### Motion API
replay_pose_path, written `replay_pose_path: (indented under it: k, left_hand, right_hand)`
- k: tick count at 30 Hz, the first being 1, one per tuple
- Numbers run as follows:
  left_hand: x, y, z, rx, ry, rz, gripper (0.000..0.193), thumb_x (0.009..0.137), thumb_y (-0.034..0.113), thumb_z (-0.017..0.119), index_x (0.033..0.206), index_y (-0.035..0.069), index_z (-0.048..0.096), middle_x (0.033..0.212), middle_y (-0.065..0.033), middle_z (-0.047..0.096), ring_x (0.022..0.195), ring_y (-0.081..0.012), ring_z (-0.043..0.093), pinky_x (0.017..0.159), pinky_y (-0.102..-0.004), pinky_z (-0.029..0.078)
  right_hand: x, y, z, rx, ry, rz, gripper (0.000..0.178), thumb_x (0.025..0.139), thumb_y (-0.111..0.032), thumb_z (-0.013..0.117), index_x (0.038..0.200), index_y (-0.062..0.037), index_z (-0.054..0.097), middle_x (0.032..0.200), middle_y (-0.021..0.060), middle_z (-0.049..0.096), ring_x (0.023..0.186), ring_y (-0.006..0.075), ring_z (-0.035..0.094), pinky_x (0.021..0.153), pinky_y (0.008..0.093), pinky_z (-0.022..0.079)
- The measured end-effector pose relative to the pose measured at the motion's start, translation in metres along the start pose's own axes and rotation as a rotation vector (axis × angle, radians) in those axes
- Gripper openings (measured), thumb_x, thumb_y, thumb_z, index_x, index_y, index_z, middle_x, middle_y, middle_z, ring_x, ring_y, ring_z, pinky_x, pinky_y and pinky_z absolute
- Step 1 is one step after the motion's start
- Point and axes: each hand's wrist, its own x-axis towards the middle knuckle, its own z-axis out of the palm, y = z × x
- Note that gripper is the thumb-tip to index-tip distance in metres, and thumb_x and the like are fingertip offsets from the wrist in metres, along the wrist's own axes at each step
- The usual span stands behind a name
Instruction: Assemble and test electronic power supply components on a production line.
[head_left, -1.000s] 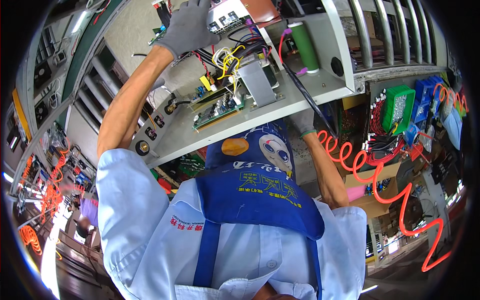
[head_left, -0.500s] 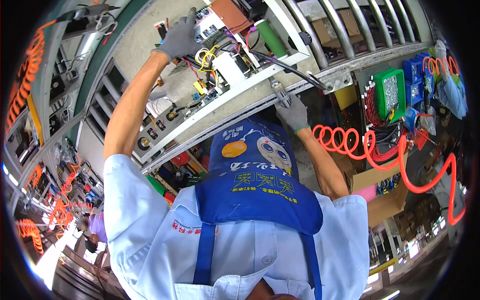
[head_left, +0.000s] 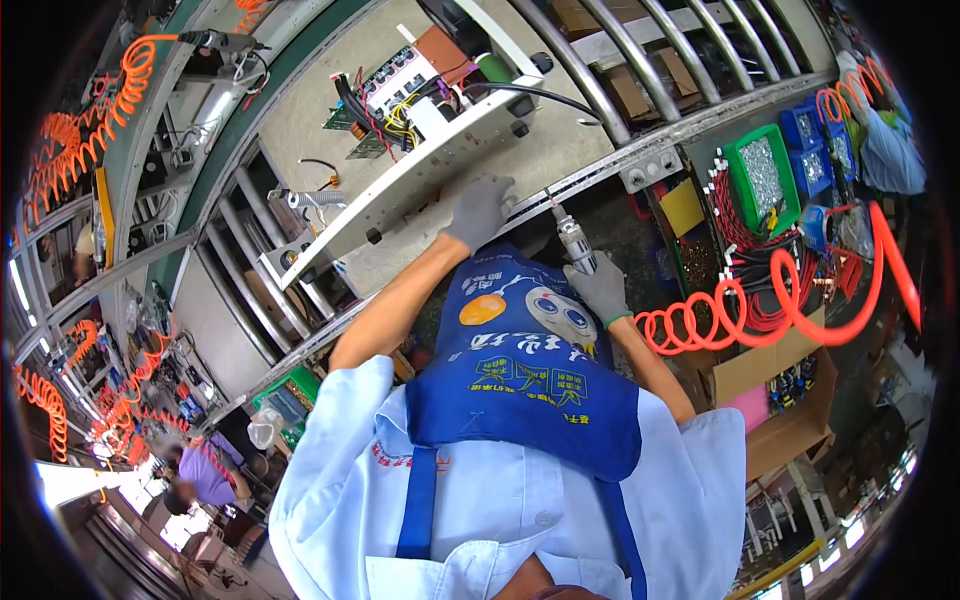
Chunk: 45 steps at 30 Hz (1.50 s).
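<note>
My right hand [head_left: 600, 290], in a grey glove, is wrapped round a silver pneumatic screwdriver [head_left: 573, 241] whose thin bit points up at the bench edge. My left hand [head_left: 480, 212], also gloved, lies over the near part of the bench with its fingers stretched out, holding nothing that I can see. Just beyond it a white metal chassis [head_left: 400, 190] rests tilted, its near side panel showing with small dark feet. Behind that panel are a white terminal block [head_left: 402, 82], a brown board [head_left: 443, 52], a green cylinder [head_left: 492, 68] and yellow, red and black wires.
Metal rollers [head_left: 640, 60] run along the bench at right. A red coiled hose [head_left: 740, 318] hangs beside my right forearm. Further right are a green bin of small metal parts [head_left: 765, 175], blue bins [head_left: 803, 128], red cables [head_left: 728, 215] and an open cardboard box [head_left: 800, 420].
The chassis has moved away and tipped, so its near panel now shows. My left hand has come from its far side to the near bench edge. The screwdriver has drawn back, its bit now visible.
</note>
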Motion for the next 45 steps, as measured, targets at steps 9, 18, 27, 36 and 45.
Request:
replay_pose_path:
  k: [9,18,27,36,45]
  left_hand:
    - [0.026,-0.066,0.082,0.221,0.079,0.032,0.01,0.085,0.018,0.063,0.088,0.008,0.064,0.093,-0.0168,0.064,0.083,-0.0383,0.062,0.073,-0.0471,0.052]
    - [0.001,0.016,0.005,-1.161,-0.076,-0.273,0.005,0.089,0.004,0.065,0.092,0.001,0.062,0.088,-0.0068,0.064,0.076,-0.0115,0.063,0.067,-0.0265,0.053]
    - [-0.008,0.026,-0.031,-1.16,-0.274,-0.319,0.03,0.099,0.021,0.061,0.116,-0.003,0.064,0.089,-0.0057,0.067,0.071,-0.0105,0.061,0.066,-0.0242,0.052]
    - [-0.007,0.026,-0.056,-1.222,-0.304,-0.347,0.028,0.1,0.023,0.06,0.11,-0.002,0.066,0.087,-0.0069,0.07,0.07,-0.0116,0.066,0.06,-0.0232,0.053]
    - [0.001,0.03,-0.081,-0.92,-0.409,-0.424,0.034,0.097,0.032,0.064,0.087,0.0,0.068,0.07,-0.004,0.064,0.055,-0.0098,0.062,0.049,-0.0234,0.05]
  right_hand:
    - [-0.029,0.002,-0.022,0.035,0.021,-0.071,0.042,0.076,-0.036,0.077,0.095,-0.0015,0.065,0.085,0.0187,0.069,0.08,0.0333,0.069,0.074,0.0423,0.052]
    - [-0.051,-0.018,-0.046,0.0,-0.013,-0.176,0.043,0.076,-0.038,0.076,0.095,-0.0021,0.064,0.085,0.0193,0.067,0.08,0.035,0.068,0.074,0.0437,0.052]
    - [-0.057,-0.044,-0.056,-0.014,-0.074,-0.245,0.043,0.075,-0.038,0.077,0.098,-0.003,0.065,0.085,0.0181,0.067,0.079,0.0348,0.067,0.073,0.0438,0.052]
    - [-0.05,-0.062,-0.068,-0.063,-0.091,-0.32,0.042,0.074,-0.036,0.078,0.096,-0.003,0.064,0.084,0.0186,0.066,0.078,0.0359,0.066,0.072,0.0439,0.052]
    - [-0.043,-0.07,-0.07,-0.172,-0.089,-0.358,0.042,0.073,-0.035,0.079,0.095,-0.0032,0.063,0.081,0.0172,0.064,0.076,0.0338,0.065,0.068,0.0433,0.05]
